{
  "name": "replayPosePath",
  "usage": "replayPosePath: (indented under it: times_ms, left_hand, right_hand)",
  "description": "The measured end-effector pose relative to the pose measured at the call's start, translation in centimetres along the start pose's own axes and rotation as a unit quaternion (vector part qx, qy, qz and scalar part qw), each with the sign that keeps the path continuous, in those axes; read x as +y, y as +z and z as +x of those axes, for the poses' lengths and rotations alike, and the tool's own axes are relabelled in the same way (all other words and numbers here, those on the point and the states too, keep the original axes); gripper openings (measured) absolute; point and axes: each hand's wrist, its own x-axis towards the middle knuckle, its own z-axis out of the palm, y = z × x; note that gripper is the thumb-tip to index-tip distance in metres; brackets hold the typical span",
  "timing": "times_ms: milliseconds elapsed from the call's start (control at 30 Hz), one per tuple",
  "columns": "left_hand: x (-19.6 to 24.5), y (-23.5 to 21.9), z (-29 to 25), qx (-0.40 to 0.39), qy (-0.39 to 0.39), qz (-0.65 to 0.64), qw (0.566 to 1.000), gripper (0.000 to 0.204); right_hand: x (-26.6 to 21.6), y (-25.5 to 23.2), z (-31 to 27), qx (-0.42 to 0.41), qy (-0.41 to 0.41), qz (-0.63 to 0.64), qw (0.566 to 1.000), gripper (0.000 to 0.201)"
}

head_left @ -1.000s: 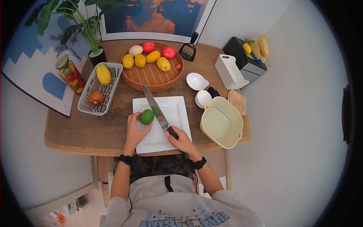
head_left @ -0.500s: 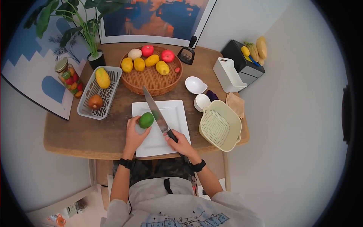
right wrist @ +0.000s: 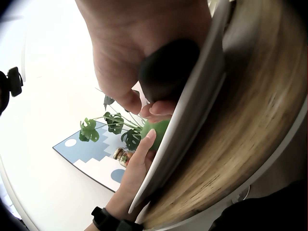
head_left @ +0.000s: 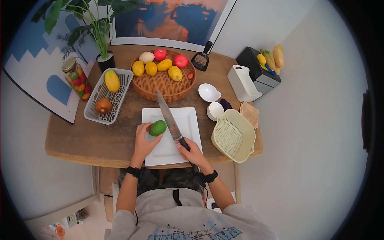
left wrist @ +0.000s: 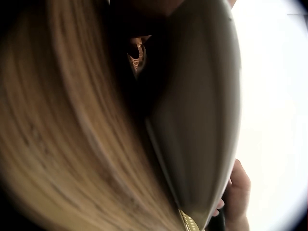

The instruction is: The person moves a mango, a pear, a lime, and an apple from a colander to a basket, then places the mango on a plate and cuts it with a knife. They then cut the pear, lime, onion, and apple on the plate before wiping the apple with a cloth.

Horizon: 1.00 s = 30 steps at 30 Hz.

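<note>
In the head view my left hand [head_left: 145, 141] holds a smooth green oval fruit [head_left: 158, 128] between thumb and fingers over the left part of a square white plate [head_left: 185, 156]. My right hand [head_left: 191, 152] grips the black handle of a kitchen knife [head_left: 170, 119]. Its broad blade slants away to the upper left, just right of the fruit, with the tip past the plate's far edge. The right wrist view shows the dark handle [right wrist: 168, 70] inside the right hand [right wrist: 139, 43], and the green fruit [right wrist: 155, 132] behind the left thumb.
Beyond the plate stands a wicker tray [head_left: 166, 88] of fruit. A grey basket [head_left: 91, 105] with two fruits and a glass jar [head_left: 77, 80] are at left. At right are a cream colander [head_left: 230, 138], white bowls [head_left: 209, 92], a brown cloth [head_left: 249, 114] and a white bin [head_left: 242, 86].
The green fruit has turned in the left fingers and shows a longer outline. The knife has shifted slightly right relative to the plate. Both hands keep their hold; the head view has shifted a little.
</note>
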Motion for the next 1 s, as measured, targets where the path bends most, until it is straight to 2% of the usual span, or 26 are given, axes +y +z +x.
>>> replayPosePath:
  times_ms: [200,400,500,600,700,900,1000]
  left_hand:
    - [0.1,0.0,-0.2,0.0,-0.005,-0.012,1.0,0.049]
    - [-0.1,0.0,-0.2,0.003,0.001,-0.014,1.0,0.049]
    - [0.0,-0.1,-0.3,-0.006,-0.007,-0.008,1.0,0.05]
    - [0.0,-0.1,-0.3,-0.011,-0.005,-0.003,1.0,0.051]
    - [0.1,0.0,-0.2,-0.013,-0.001,-0.003,1.0,0.051]
    - [0.0,-0.1,-0.3,-0.018,-0.002,0.001,1.0,0.052]
    - [0.0,0.1,-0.2,-0.018,0.001,0.006,1.0,0.052]
  right_hand:
    - [-0.9,0.2,-0.2,-0.003,0.015,-0.018,1.0,0.022]
    - [0.1,-0.1,0.0,-0.016,-0.001,0.021,1.0,0.021]
    - [-0.4,0.0,0.1,-0.018,0.021,-0.01,1.0,0.021]
    - [-0.2,-0.1,-0.1,-0.007,0.021,0.025,0.999,0.021]
    - [-0.3,-0.1,0.1,-0.016,0.022,-0.02,0.999,0.021]
    - [-0.1,-0.1,-0.1,-0.003,0.019,0.012,1.0,0.024]
    - [-0.8,0.0,0.0,-0.015,0.03,-0.019,0.999,0.024]
